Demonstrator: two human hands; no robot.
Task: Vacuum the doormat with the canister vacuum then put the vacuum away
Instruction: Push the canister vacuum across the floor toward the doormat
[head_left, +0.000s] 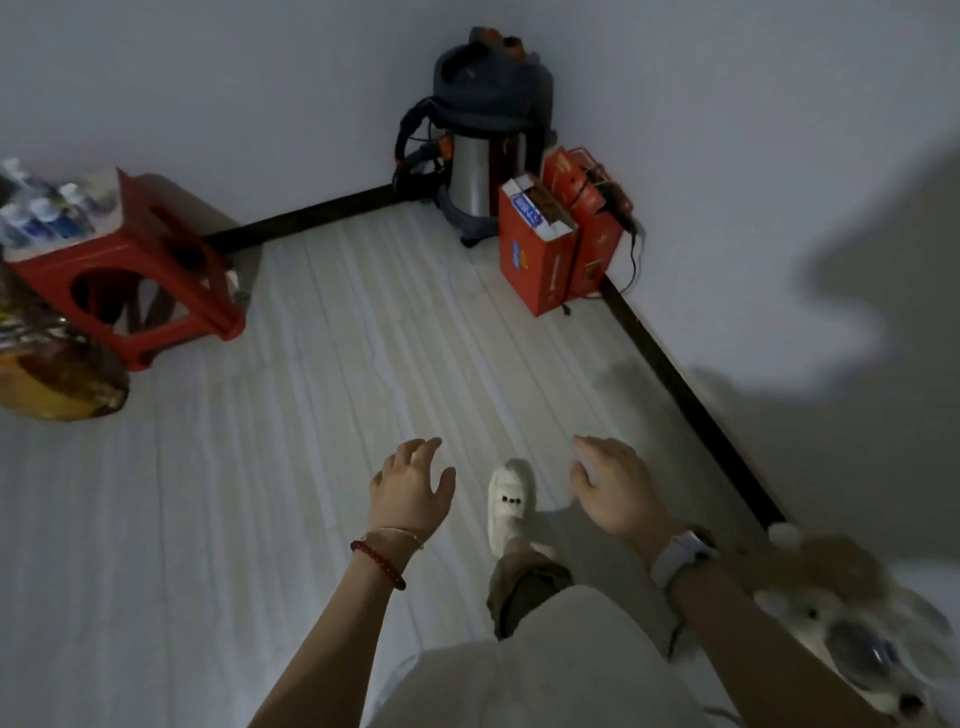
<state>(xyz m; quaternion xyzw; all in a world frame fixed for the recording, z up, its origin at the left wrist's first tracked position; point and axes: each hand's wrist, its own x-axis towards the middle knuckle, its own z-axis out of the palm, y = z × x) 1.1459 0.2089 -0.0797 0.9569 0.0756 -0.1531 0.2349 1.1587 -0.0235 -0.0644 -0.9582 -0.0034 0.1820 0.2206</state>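
The vacuum (485, 140) stands in the corner beside red boxes (550, 244), well apart from both hands. Left hand (410, 488) and right hand (613, 483) hang loose-fingered, empty. It looks heavy and rigid; its top handle seems the place to grip.

Bare floor (332, 395) runs open to the corner vacuum (485, 140) — red boxes (558, 244) crowd its right side.
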